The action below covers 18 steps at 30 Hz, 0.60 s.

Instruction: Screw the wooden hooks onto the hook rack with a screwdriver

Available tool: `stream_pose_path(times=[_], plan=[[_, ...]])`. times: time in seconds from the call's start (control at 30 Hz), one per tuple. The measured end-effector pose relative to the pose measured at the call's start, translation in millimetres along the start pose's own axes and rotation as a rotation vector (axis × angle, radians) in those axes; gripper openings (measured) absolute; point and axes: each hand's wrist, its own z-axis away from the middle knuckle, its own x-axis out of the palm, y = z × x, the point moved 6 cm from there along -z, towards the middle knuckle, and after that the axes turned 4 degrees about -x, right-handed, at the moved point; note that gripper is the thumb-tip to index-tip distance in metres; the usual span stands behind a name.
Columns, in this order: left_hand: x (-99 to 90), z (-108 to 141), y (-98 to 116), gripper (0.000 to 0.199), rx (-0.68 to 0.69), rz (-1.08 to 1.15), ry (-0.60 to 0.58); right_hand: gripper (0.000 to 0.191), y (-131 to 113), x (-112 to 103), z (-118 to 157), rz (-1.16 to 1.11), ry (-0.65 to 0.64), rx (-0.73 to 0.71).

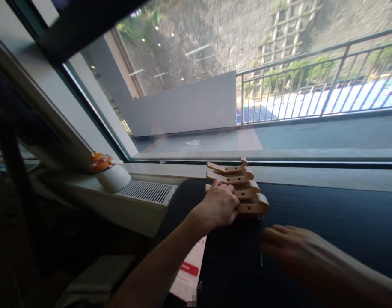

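Note:
A wooden hook rack (250,208), made of several curved light-wood hooks with small dark holes set side by side, rests on the black tabletop. My left hand (220,203) is closed around the near left part of it, covering some of the hooks. To the right and nearer to me, my right hand (289,244) hovers low over the table, apart from the rack and slightly blurred. Its fingers are curled together. Just below the fingertips shows a thin pale sliver (261,259); whether the fingers hold it is unclear.
Partly under my left forearm lies a white and red printed card (191,267). A white container with an orange top (114,177) stands left on the sill, beside a vent grille (147,191). Behind the black table (327,205) rises a large window, with a railing outside.

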Motion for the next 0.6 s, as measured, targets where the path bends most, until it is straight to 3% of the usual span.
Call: stream_pose_path(times=[0.13, 0.47, 0.6], plan=[[1.0, 0, 3, 0.021, -0.011, 0.02, 0.031, 0.021, -33, 26, -10, 0.103, -0.032, -0.161], [1.5, 5, 1, 0.021, -0.046, 0.08, 0.086, 0.021, -47, 42, -9, 0.146, -0.045, -0.237], [2.1, 5, 0, 0.021, -0.045, 0.077, 0.086, 0.02, -44, 36, -16, 0.128, -0.059, -0.22]])
